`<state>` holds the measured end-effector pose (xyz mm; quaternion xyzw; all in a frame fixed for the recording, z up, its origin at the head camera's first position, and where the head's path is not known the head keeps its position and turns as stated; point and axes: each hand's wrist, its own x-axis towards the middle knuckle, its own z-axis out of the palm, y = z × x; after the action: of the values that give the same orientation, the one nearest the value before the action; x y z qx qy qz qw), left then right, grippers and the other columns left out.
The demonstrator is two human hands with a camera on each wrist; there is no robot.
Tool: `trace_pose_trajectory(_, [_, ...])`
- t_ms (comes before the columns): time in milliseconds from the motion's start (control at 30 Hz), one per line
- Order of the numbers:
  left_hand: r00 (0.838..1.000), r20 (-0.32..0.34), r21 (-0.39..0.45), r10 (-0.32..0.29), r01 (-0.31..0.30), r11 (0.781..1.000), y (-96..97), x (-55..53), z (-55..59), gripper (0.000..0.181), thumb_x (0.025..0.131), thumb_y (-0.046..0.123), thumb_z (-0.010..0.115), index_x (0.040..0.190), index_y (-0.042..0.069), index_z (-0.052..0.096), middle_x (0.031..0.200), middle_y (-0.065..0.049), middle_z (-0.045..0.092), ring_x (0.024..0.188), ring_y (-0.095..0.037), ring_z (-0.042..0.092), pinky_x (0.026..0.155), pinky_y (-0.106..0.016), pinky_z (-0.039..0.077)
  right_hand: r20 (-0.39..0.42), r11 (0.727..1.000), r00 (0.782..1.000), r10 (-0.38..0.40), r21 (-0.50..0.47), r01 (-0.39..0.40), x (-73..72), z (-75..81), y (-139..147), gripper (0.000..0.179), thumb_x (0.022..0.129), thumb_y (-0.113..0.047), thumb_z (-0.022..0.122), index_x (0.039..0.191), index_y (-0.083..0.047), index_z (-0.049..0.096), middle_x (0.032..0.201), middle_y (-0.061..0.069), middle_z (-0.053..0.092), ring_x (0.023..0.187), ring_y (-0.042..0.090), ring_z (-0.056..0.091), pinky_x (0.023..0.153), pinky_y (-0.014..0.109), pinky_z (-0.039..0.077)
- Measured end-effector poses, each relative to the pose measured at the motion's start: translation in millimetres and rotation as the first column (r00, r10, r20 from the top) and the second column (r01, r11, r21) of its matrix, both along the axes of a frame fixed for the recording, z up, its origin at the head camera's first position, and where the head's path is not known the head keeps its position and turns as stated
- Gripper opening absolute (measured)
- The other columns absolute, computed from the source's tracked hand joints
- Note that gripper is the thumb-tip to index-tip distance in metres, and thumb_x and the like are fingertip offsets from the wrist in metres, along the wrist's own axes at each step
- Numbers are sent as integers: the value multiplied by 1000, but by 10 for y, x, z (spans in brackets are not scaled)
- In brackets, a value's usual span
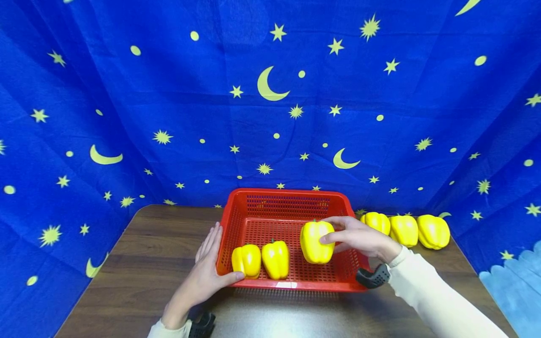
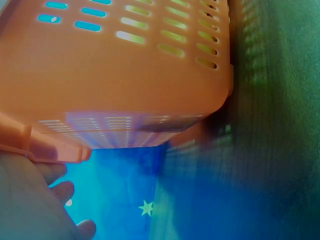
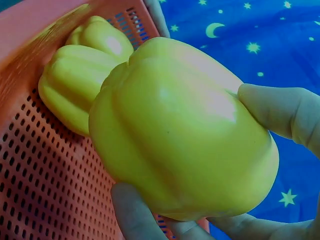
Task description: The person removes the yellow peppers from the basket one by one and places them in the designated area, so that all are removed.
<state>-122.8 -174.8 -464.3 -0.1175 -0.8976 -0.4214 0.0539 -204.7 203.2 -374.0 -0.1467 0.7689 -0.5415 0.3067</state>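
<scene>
Above a red basket [image 1: 296,285], a yellow pepper [image 1: 317,241] in a right hand [image 1: 359,237]

From where I'm standing, the person's right hand pinches that pepper, thumb on one side and fingertips on the other, holding it up over the right part of the basket floor. Its green stem points away from the person. Over at the left end, the left hand [image 1: 207,267] rests against the basket's rim, fingers stretched straight along the outside and thumb spread across the front corner.

Two more peppers [image 1: 275,259] lie inside the basket, just beside each other at the front left, near that thumb. Off to the basket's right, three others [image 1: 404,230] sit in a row on the wood-grain table [image 1: 139,263]. Behind everything hangs a blue cloth [image 1: 228,112] patterned with yellow stars and moons. Both arms wear pale sleeves [image 1: 439,291], with a black band [image 1: 373,277] at each wrist.
</scene>
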Motion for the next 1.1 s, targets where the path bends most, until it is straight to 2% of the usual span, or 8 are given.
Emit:
trace_pose_trajectory(200, [1000,-4,-5,1,-1,1000,-2,-3,-2,118,76,45,83,160,2,13,168,-16,6,152,-40,5,115,-69,6,7,999,1000,-21,-47,21,27,37,96,69,93,-18,71,145,12,36,122,21,61,101,29,69,88,43,58])
trace_pose_trajectory(700, [1000,8,-4,6,-6,1000,-3,-3,10,118,77,47,83,161,4,12,168,-16,7,152,-40,5,114,-70,6,3,993,994,-105,-48,105,92,133,365,74,94,-19,70,147,13,29,123,19,63,102,26,69,89,38,57])
trace_pose_trajectory(967, [1000,16,-6,7,-6,1000,-2,6,5,117,78,47,82,162,6,12,169,-13,5,152,-40,5,114,-71,6,-70,989,988,-141,-45,138,149,131,532,70,95,-16,66,146,16,29,124,19,62,101,18,68,88,30,56])
trace_pose_trajectory(1100, [1000,10,-9,6,-6,1000,-3,5,1,117,78,47,82,161,6,12,168,-14,6,152,-40,6,114,-71,6,-86,983,982,-165,-91,158,188,121,615,68,96,-12,64,145,18,29,125,19,61,102,17,68,88,32,57])
